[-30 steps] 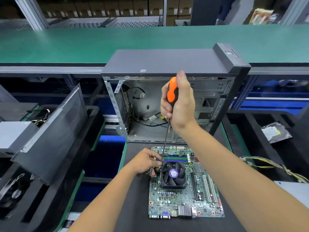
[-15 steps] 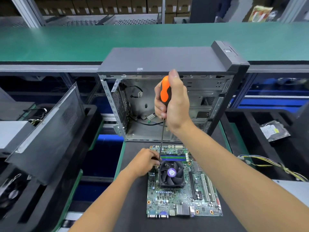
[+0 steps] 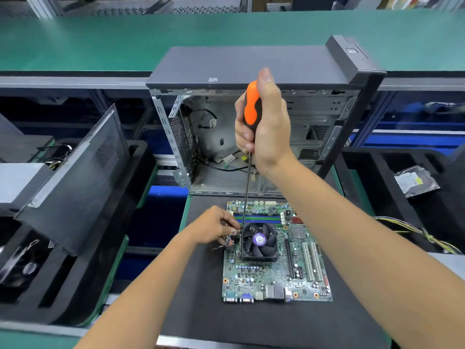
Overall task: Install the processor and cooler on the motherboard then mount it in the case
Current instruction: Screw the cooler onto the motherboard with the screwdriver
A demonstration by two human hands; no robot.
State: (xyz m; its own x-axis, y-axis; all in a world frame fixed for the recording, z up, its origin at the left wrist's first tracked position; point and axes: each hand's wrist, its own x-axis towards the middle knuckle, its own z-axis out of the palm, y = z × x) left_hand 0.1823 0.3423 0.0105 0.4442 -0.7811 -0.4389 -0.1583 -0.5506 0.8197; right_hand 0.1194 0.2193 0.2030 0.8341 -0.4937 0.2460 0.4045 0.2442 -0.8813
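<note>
Cooler (image 3: 259,241) on motherboard (image 3: 274,280); left hand (image 3: 214,226) pinching cable beside it; right hand (image 3: 264,124) gripping screwdriver (image 3: 252,107) above.

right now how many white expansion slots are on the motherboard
2. Both white slots sit side by side right of the cooler on the motherboard: one nearer the cooler, the other just right of it. None looks hidden.

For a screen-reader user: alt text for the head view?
A right hand drives an orange screwdriver at a cooler fan's corner on a motherboard; the left hand pinches wires beside it. An open case stands behind.
</note>
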